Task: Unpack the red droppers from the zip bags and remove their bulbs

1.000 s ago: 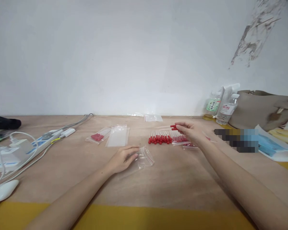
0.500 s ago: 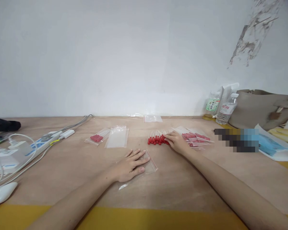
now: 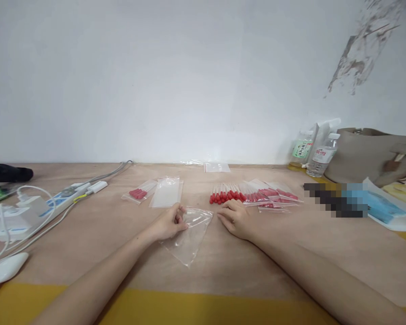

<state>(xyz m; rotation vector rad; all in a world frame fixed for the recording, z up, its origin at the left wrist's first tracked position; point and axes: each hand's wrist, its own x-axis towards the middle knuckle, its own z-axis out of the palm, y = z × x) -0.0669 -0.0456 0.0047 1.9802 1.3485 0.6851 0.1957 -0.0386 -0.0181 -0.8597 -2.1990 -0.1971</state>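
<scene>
My left hand (image 3: pixel 171 221) pinches the edge of a clear zip bag (image 3: pixel 189 239), which lies slantwise on the table in front of it. My right hand (image 3: pixel 237 220) rests on the table to the right of the bag, fingers loosely stretched and apart, with nothing visible in them. Just beyond its fingertips is a row of thin pale sticks with red tips (image 3: pixel 225 197), their red ends toward me. Right of that row lie overlapping clear bags with red-tipped sticks inside (image 3: pixel 274 196).
A stack of flat clear bags (image 3: pixel 167 193) lies beyond my left hand, beside a filled bag (image 3: pixel 138 193). A power strip (image 3: pixel 64 198) with cables is at left. Bottles (image 3: pixel 323 155), a grey handbag (image 3: pixel 368 155) and a blue mask pack (image 3: pixel 389 207) stand at right.
My left hand has gone from lying flat on the bag to pinching its edge, and the bag has turned. My right hand has drawn back toward me from the red-tipped sticks.
</scene>
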